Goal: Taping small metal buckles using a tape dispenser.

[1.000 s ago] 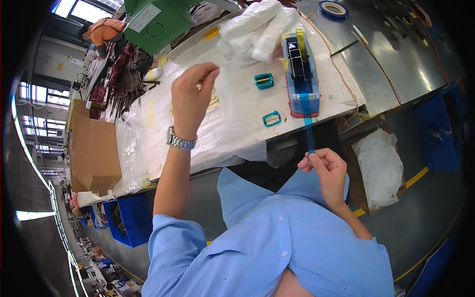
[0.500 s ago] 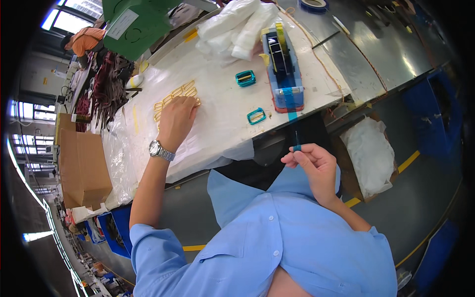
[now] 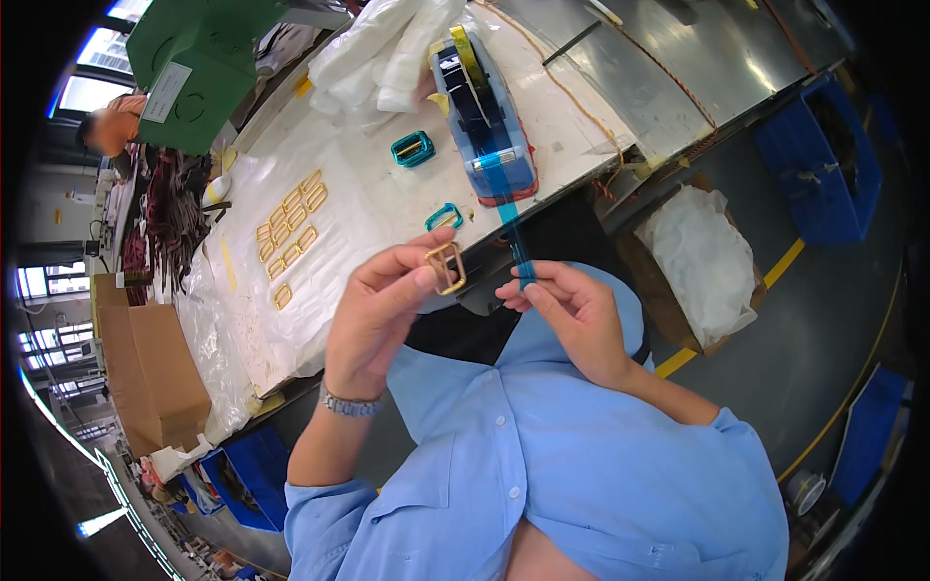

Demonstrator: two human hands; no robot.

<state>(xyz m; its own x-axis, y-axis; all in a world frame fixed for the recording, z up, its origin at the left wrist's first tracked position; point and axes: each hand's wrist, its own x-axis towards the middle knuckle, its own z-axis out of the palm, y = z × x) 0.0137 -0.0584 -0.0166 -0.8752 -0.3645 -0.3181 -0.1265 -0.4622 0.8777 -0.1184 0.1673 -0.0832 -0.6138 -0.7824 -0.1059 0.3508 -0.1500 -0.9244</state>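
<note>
Lifted off the bench (image 3: 291,320) since half a second ago, the left hand (image 3: 383,305) now sits in front of the chest, where it pinches a gold rectangular buckle (image 3: 446,267) between thumb and fingertips. Just beside it, the right hand (image 3: 572,315) grips the free end of a blue tape strip (image 3: 513,237) between closed thumb and forefinger; the strip runs taut up to the blue tape dispenser (image 3: 484,116) at the bench edge. Buckle and tape end lie close together, between the two hands, apparently not touching. More gold buckles (image 3: 291,232) lie in rows on the white sheet covering the bench, with two teal-wrapped buckles (image 3: 426,179) near the dispenser. A green box (image 3: 199,58) stands at the far end and a cardboard box (image 3: 145,373) to the left.
</note>
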